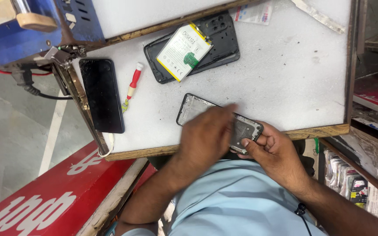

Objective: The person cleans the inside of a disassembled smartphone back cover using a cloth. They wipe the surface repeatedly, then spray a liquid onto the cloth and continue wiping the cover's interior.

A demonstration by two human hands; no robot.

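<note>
While the left hand [206, 137] lies flat over the middle of the phone frame [217, 118], fingers spread & pressing down, blurred at the tips, the right hand [272, 150] grips the frame's near-right end, thumb on top by the corner, fingers curled under. So: right hand clenched on the frame; left hand not closed, just resting on it, palm down. Frame sits at the front edge of the desk [285, 74], tilted diagonally, its right end hanging past the wooden rim toward the person's light blue shirt [237, 196]. Inside of frame looks grey/metallic w/ dark border.

Further back on the desk: a black back cover [224, 43] lying open side up, w/ a white battery [183, 51] resting on it at an angle, yellow edge showing. Left of that, a small red-handled screwdriver [132, 87], lying roughly upright in view, well apart from the hands. Just beside it, further left, a black phone [102, 95] face up, screen dark, near the desk's left rim. Blue machine [31, 30] at top left corner, cable running off it. Red board [44, 201] below left, off the desk.
</note>
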